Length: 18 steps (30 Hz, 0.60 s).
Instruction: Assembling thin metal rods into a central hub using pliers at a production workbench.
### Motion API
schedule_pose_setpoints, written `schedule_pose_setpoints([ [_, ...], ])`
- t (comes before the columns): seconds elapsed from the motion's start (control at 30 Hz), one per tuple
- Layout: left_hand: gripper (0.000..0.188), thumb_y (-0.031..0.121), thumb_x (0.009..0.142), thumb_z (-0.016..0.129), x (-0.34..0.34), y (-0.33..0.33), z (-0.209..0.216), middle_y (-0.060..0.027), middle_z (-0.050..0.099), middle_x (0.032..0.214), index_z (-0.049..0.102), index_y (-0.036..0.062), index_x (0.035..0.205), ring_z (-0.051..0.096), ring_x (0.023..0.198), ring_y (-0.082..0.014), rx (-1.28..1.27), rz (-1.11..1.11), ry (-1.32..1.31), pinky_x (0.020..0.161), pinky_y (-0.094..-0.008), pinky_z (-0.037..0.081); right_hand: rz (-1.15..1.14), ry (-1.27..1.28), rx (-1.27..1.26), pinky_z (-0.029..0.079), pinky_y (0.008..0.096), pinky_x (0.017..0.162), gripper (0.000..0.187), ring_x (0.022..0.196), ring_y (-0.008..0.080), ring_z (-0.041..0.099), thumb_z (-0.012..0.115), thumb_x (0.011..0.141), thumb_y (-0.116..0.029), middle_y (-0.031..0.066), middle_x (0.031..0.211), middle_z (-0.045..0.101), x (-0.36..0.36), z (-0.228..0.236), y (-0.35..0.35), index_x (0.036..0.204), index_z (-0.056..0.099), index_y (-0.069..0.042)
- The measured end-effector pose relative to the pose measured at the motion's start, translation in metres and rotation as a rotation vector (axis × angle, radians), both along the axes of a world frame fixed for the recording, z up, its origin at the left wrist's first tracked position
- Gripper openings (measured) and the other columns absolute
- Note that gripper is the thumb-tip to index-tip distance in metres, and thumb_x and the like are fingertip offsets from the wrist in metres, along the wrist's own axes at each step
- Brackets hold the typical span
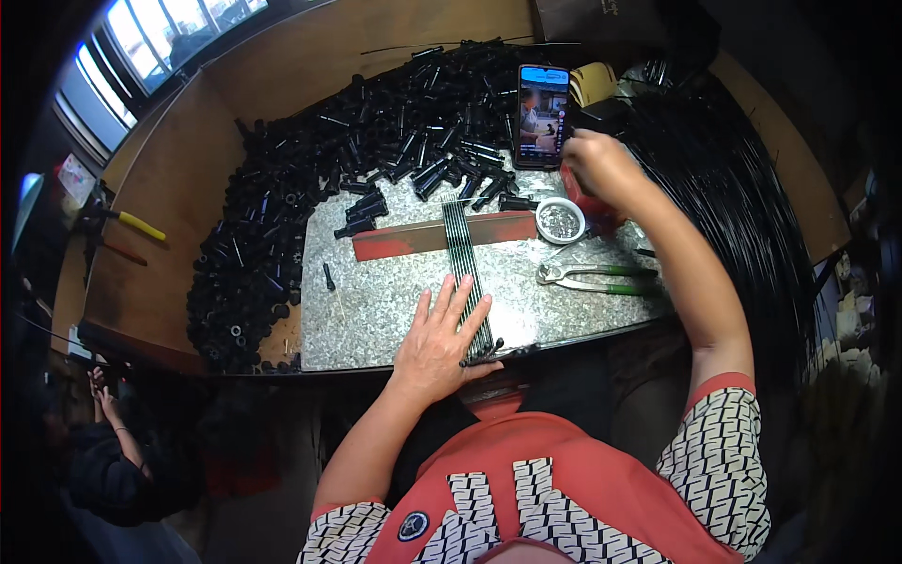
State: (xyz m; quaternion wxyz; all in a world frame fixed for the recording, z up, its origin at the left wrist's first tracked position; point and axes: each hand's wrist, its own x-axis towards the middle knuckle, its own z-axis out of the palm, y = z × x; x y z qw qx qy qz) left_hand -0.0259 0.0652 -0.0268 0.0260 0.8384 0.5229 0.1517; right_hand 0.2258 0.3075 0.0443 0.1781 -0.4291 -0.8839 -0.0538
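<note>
My left hand [434, 346] lies flat with fingers apart on the lower part of a row of thin dark rods [459, 240]. The rods lie side by side across a wooden strip with red edges [395, 242], and small black ends show beside my thumb. At the right, my right hand [599, 164] is curled and slightly blurred beside an upright phone [542, 117] with a lit screen. Whatever its fingers hold, if anything, is hidden. Below that hand is a red object [587, 199], partly covered. A white round dish [560, 222] of small shiny pieces stands next to it.
Green-handled pincers [601, 278] lie on the speckled board [376, 320]. Black tubular parts [329, 150] are heaped behind and left, within wooden walls [141, 244]. Many long black rods [723, 188] fill the right. Yellow-handled pliers [141, 227] are at far left; another person [117, 470] is lower left.
</note>
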Motion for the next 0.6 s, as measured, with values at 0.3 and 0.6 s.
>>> schedule_pose_setpoints([
  [0.3,0.092,0.059,0.068,0.072,-0.001,-0.001,-0.003,-0.0197,0.029,0.148,0.04,0.0111,0.139,0.024,0.139,-0.0365,-0.018,0.019,0.004,0.113,-0.0494,0.021,-0.198,-0.248,-0.23,0.052,0.0425,0.074,0.01,0.081,0.0378,0.065,0.062,0.073,-0.001,0.0231,0.083,0.065,0.067,-0.005,0.006,0.08,0.069,0.001],
  [0.6,0.097,0.059,0.068,0.072,0.0,0.0,-0.001,-0.0137,0.029,0.149,0.034,0.0103,0.142,0.023,0.14,-0.0341,-0.037,0.019,0.012,0.114,-0.0495,0.02,-0.189,-0.212,-0.014,0.05,0.0439,0.079,0.009,0.093,0.0386,0.061,0.059,0.075,0.0,0.0216,0.096,0.063,0.064,0.009,-0.009,0.084,0.061,0.001],
])
